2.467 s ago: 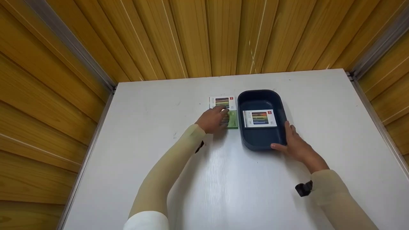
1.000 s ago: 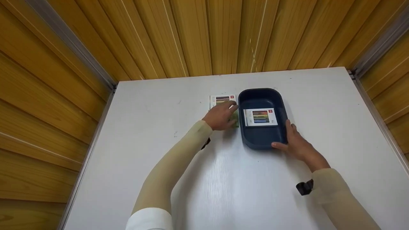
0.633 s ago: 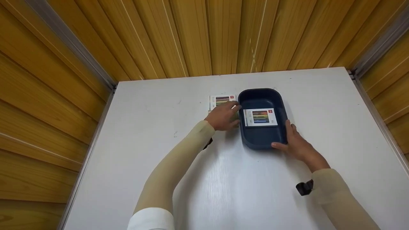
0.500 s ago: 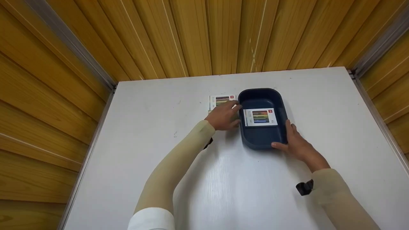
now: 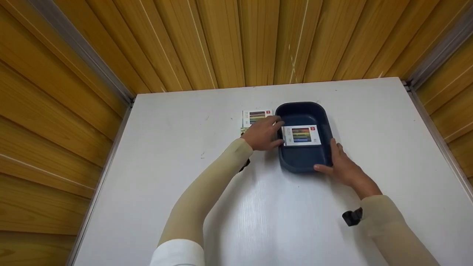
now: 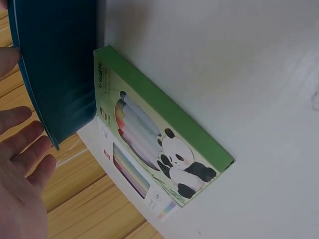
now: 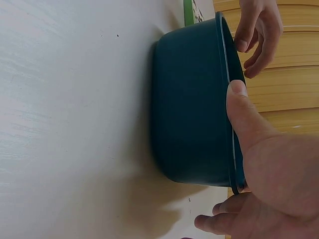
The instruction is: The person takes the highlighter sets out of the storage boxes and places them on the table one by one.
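Note:
A dark blue plastic bin (image 5: pixel 301 159) stands on the white table, with a white box of colouring sticks (image 5: pixel 301 135) lying flat inside. My left hand (image 5: pixel 263 133) reaches over the bin's left rim; its fingertips are close to that box, the fingers spread and loosely bent, holding nothing. Beneath this hand, mostly hidden in the head view, a green panda box (image 6: pixel 159 124) lies against the bin's wall. Another white box of colouring sticks (image 5: pixel 257 116) is just behind it. My right hand (image 5: pixel 345 168) holds the bin's near right corner, thumb (image 7: pixel 239 94) on the near rim.
The white table (image 5: pixel 166 166) runs back to a yellow wood-panelled wall (image 5: pixel 258 44). Similar panels (image 5: pixel 44 129) stand left and right. A dark wrist camera (image 5: pixel 352 217) sits on the right sleeve.
My left hand has moved right, from above the green box to over the bin's left rim. My right hand and the boxes look unmoved.

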Motion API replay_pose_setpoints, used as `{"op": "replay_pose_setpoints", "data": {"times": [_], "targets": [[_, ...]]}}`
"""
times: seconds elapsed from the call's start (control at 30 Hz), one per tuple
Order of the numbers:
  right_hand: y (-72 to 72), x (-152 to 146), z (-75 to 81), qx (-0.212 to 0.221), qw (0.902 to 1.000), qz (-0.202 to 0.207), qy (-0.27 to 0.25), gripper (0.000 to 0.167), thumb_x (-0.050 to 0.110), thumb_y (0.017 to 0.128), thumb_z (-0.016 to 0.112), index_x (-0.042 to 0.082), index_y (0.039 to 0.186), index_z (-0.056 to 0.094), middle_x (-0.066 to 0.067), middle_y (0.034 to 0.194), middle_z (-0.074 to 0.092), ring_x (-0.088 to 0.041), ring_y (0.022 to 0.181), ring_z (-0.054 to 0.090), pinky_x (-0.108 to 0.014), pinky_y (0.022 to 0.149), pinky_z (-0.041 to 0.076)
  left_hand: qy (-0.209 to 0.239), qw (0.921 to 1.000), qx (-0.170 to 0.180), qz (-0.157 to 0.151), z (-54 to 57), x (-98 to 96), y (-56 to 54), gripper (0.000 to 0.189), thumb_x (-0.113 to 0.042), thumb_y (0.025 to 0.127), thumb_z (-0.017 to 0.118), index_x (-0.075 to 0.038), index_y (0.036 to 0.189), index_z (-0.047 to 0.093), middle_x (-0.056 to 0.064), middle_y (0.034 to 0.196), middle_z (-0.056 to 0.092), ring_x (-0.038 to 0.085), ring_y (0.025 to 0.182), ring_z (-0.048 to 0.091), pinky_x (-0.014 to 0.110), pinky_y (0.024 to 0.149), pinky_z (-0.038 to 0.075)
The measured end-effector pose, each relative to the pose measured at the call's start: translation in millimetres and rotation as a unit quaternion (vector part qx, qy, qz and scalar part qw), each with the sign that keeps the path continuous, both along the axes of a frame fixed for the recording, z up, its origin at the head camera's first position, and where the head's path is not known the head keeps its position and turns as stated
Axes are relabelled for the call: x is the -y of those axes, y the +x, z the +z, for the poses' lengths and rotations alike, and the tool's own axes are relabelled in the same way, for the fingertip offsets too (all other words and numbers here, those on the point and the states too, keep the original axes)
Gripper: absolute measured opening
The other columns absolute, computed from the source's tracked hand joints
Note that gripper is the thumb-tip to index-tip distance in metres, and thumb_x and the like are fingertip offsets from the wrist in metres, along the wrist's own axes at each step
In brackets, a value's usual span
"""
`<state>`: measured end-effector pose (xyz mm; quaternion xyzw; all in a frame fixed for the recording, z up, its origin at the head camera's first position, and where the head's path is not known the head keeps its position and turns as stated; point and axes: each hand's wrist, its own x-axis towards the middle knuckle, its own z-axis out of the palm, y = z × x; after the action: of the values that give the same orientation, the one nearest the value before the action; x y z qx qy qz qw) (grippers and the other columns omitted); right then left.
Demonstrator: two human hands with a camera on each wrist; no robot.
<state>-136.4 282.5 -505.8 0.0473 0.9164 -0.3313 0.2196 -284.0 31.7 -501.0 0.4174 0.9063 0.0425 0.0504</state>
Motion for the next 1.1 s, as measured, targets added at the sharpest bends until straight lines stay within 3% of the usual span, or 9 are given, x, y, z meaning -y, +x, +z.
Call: {"op": "replay_pose_setpoints", "data": {"times": [0.43,0.9,1.1], "targets": [[0.1,-0.2,0.1,-0.002,1.0000,-0.001,0.002,0.120,0.061,0.086,0.060,0.007,0.149,-0.025,-0.032,0.155,-0.018,-0.053,0.143,-0.005,-0.068,0.112,0.010,-0.002,0.9996,-0.009,-0.028,0.9,-9.4,0.6,0.065,-0.050,0.093,0.055,-0.012,0.144,0.043,0.006,0.147,0.043,0.019,0.136,0.042,0.033,0.115,0.033],[-0.5,-0.7,0.8,0.005,1.0000,-0.001,0.004,0.125,0.073,0.080,0.055,0.009,0.149,-0.027,-0.030,0.155,-0.020,-0.053,0.143,-0.005,-0.069,0.112,0.010,-0.019,0.9994,0.010,-0.028,0.5,-21.7,3.4,0.069,-0.054,0.092,0.055,-0.015,0.147,0.039,0.004,0.149,0.043,0.017,0.138,0.040,0.031,0.117,0.031],[-0.7,-0.6,-0.2,0.004,1.0000,0.000,-0.002,0.118,0.062,0.087,0.058,0.008,0.148,-0.028,-0.031,0.155,-0.020,-0.054,0.143,-0.006,-0.069,0.111,0.010,-0.026,0.9992,0.018,-0.025,-1.8,-25.5,3.4,0.070,-0.055,0.092,0.053,-0.017,0.149,0.037,0.003,0.149,0.042,0.016,0.138,0.041,0.030,0.115,0.033]]}}
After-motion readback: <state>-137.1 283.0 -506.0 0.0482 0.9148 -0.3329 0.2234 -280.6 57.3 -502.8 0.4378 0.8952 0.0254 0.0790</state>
